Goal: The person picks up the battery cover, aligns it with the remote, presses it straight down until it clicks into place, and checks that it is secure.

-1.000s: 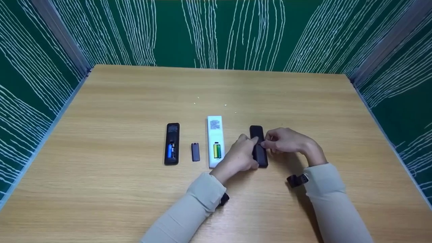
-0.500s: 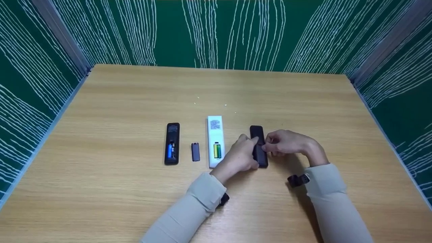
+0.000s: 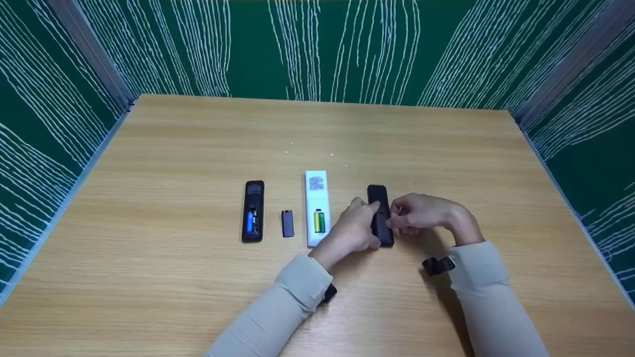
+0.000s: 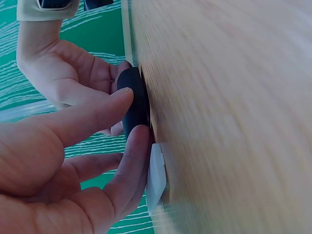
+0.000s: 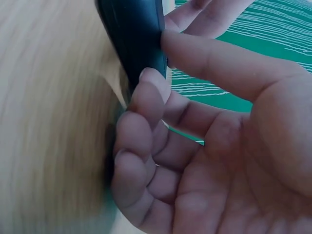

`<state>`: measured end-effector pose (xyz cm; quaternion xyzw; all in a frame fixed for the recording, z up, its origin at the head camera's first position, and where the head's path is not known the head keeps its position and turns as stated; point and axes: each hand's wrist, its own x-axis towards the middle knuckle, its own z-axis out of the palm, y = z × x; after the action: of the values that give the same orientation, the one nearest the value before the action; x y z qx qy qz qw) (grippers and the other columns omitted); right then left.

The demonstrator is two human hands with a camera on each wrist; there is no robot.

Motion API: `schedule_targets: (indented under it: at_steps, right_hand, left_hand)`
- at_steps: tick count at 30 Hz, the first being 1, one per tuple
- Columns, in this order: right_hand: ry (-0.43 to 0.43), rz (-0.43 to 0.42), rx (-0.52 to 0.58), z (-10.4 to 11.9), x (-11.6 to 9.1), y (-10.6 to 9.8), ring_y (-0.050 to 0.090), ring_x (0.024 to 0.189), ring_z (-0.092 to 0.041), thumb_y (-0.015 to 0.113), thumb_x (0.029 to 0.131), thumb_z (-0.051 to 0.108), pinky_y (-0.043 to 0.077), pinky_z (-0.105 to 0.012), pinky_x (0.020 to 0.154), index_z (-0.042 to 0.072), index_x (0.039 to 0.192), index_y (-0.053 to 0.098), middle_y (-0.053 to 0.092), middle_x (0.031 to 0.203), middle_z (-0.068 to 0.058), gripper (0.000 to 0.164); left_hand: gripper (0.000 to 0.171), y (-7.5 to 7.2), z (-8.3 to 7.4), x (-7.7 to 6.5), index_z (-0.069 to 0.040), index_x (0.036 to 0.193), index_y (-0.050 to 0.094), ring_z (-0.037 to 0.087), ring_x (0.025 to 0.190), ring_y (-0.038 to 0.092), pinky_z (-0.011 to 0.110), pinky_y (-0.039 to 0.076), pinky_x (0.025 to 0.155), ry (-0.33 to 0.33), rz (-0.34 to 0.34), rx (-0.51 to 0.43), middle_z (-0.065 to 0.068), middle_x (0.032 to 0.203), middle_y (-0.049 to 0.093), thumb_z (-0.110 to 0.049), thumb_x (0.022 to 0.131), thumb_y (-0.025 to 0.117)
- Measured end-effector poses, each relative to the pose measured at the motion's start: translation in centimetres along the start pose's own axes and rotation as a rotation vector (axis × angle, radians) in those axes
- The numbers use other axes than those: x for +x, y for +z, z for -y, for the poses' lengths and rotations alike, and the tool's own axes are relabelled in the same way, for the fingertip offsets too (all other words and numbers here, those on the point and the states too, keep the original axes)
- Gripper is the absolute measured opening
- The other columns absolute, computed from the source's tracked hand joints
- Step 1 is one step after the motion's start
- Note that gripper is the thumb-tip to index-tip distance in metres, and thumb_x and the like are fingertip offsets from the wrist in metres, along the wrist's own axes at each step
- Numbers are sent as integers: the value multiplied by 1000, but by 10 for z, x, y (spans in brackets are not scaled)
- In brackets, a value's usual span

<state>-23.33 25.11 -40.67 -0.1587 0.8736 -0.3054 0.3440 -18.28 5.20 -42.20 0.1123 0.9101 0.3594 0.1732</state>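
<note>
A black remote control (image 3: 379,194) lies back side up on the table, at the right of a row of things. My left hand (image 3: 351,225) holds it from the left, and in the left wrist view its thumb and a finger grip the remote's sides. My right hand (image 3: 421,213) is at the remote's right edge. Its thumb (image 5: 204,56) rests on the back and its index fingertip touches the edge, while the other fingers curl beside it. Whether the battery cover is fully seated cannot be seen.
A white remote (image 3: 316,198) with two green-yellow batteries in its uncovered slot lies left of my left hand. Further left are a small dark battery cover (image 3: 287,223) and another black remote (image 3: 253,198) with its battery slot uncovered. Small white specks dot the wooden table (image 3: 198,134).
My right thumb has slid slightly toward me along the back of the black remote. The left hand and the other things stay where they were.
</note>
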Motion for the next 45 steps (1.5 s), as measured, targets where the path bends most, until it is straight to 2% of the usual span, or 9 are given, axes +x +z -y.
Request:
schedule_targets:
  at_steps: [10,19,30,45]
  right_hand:
    - [-2,28,-17,1,0,1,60,72,-16,75,96,23,51,-30,66,8,91,62,68,82,-4,21]
    - [-46,40,-49,0,0,1,55,69,-14,77,93,25,47,-28,61,8,91,62,62,76,1,23]
    - [-38,15,-40,-4,2,0,58,73,-18,73,95,25,48,-30,64,8,91,62,65,81,-2,20]
    - [-49,-33,-21,-5,3,1,57,72,-17,69,99,24,46,-29,61,9,89,61,65,79,-2,20]
  left_hand:
    - [97,0,0,0,-10,163,42,21,114,59,25,51,104,0,2,-3,11,142,52,-2,80,91]
    - [97,0,2,0,-7,162,42,22,110,58,24,51,102,36,-6,30,13,140,52,-1,79,91]
    - [97,-1,0,-1,-8,163,41,22,113,59,26,51,105,28,-5,16,13,141,53,-2,80,91]
    - [97,-1,0,-1,-9,163,41,23,116,59,27,51,106,10,5,0,13,142,52,-1,80,91]
